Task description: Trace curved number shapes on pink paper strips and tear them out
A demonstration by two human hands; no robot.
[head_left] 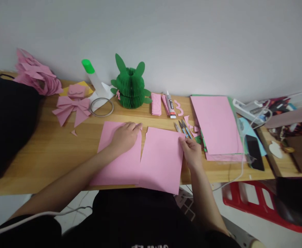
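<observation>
Two pink paper parts lie side by side in front of me, split by a gap that narrows toward the table's front edge; I cannot tell whether they still join there. My left hand (126, 136) lies over the left pink part (120, 168), fingers stretched along its edge by the gap. With thumb and fingers, my right hand (191, 148) pinches the upper right corner of the right pink part (161, 158). Its near edge hangs slightly past the table. Blue-handled scissors (185, 130) rest just behind that corner.
Behind stand a green honeycomb-paper figure (130, 88) and a green-capped bottle (91, 72). A tape roll (112, 109), pink bow (72, 106) and glue tube (170, 105) lie nearby. Stacked pink paper (218, 127) and a phone (254, 151) are right; a black item (9, 124) is left.
</observation>
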